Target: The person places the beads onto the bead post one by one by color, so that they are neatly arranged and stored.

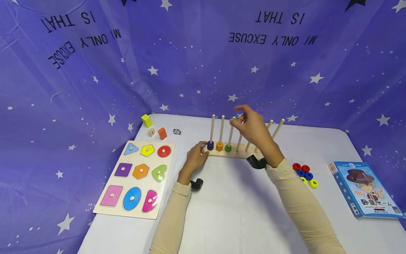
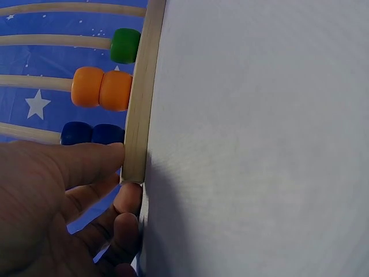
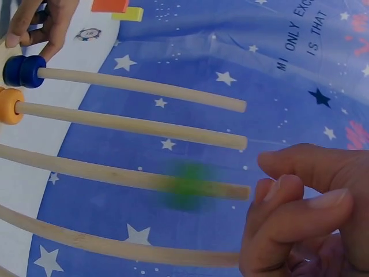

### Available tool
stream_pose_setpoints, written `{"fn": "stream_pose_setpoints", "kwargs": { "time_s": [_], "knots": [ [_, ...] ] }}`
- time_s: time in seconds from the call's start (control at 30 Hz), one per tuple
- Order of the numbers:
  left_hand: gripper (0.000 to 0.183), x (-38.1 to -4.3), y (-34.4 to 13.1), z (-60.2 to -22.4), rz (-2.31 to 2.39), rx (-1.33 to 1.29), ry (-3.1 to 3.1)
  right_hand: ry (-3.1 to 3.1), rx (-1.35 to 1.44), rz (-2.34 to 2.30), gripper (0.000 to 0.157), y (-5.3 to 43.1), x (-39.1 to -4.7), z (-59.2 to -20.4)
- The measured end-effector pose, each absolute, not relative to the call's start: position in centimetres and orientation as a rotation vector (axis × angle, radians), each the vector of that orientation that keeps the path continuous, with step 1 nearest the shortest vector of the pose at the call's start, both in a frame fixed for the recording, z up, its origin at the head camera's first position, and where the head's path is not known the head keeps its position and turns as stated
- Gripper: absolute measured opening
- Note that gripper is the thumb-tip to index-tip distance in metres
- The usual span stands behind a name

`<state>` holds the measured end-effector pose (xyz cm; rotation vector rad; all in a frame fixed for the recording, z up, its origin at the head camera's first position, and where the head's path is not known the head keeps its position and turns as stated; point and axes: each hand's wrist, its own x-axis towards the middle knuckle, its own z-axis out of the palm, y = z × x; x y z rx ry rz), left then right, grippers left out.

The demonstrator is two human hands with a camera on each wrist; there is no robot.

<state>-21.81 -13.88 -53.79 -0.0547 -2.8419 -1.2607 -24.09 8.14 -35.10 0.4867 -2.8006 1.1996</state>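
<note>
A wooden peg stand (image 1: 219, 153) with upright rods stands on the white table. My left hand (image 1: 196, 157) grips its left end, thumb (image 2: 95, 161) on the base and other fingers beneath. Two dark blue beads (image 2: 92, 133) sit on the first rod, two orange beads (image 2: 101, 89) on the second, one green bead (image 2: 125, 46) on the third. In the right wrist view another green bead (image 3: 189, 186), blurred by motion, is around the third rod below its tip. Just beyond that tip is my right hand (image 3: 305, 213), fingers loosely bent, apart from the bead.
Red, blue and yellow beads (image 1: 305, 168) lie right of the stand. A boxed game (image 1: 368, 190) is at far right. On the left is a shape puzzle board (image 1: 139, 183), with small blocks (image 1: 162, 133) and a round black-and-white piece (image 1: 177, 131) behind it.
</note>
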Motion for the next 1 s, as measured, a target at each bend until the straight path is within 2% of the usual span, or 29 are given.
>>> {"fn": "stream_pose_setpoints", "kwargs": {
  "time_s": [0.17,0.33,0.43,0.7,1.0],
  "knots": [
    [0.042,-21.8,-13.7,-53.7,-1.253,-0.093,-2.810,-2.728,0.437,1.213,0.044,9.8,-22.9,-34.9],
    [0.044,-22.0,-13.5,-53.7,-1.274,-0.062,-2.832,-2.590,0.318,1.173,0.037,14.2,-20.9,-35.8],
    [0.045,-21.9,-13.6,-53.6,-1.276,-0.031,-2.841,-2.603,0.153,1.143,0.038,18.0,-19.5,-37.8],
    [0.045,-22.0,-13.9,-53.8,-1.266,-0.023,-2.840,-2.779,-0.369,1.136,0.052,28.2,-16.2,-45.5],
    [0.044,-21.7,-13.6,-53.7,-1.284,-0.024,-2.848,-2.937,-0.678,1.149,0.061,33.1,-13.1,-51.0]
  ]
}}
